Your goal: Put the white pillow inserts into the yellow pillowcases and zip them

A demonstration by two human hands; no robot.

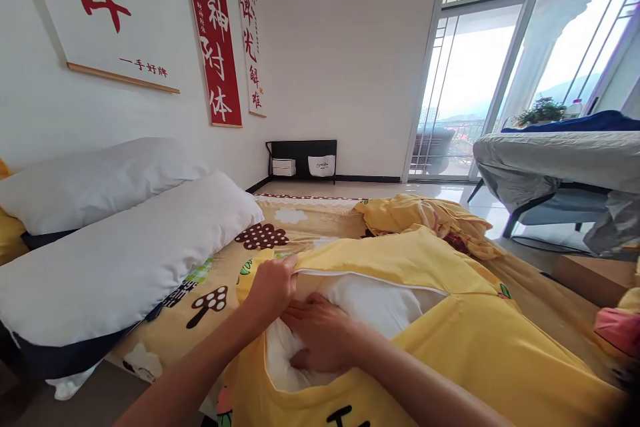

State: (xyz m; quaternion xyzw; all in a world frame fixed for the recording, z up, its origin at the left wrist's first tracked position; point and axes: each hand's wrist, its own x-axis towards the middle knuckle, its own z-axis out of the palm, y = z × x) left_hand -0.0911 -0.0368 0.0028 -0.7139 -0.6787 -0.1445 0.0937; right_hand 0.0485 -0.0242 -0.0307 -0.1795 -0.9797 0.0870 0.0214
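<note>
A yellow fabric cover (480, 340) lies in front of me, its white-zipped slit spread wide. Through the slit a white pillow (370, 297) shows, partly hidden by the fabric. My left hand (273, 287) is closed on the cover's edge at the left end of the zipper (350, 273). Inside the opening, my right hand (325, 333) rests against the white pillow, fingers stretched to the left and the thumb apart from them. Whatever lies under the cover's yellow panels is hidden.
Two white pillows (130, 260) lie at the left on the patterned bed sheet (215, 300). Crumpled yellow bedding (425, 213) sits beyond the cover. A low black shelf (300, 150) stands by the far wall. At right are a draped table (560, 153) and a cardboard box (595, 280).
</note>
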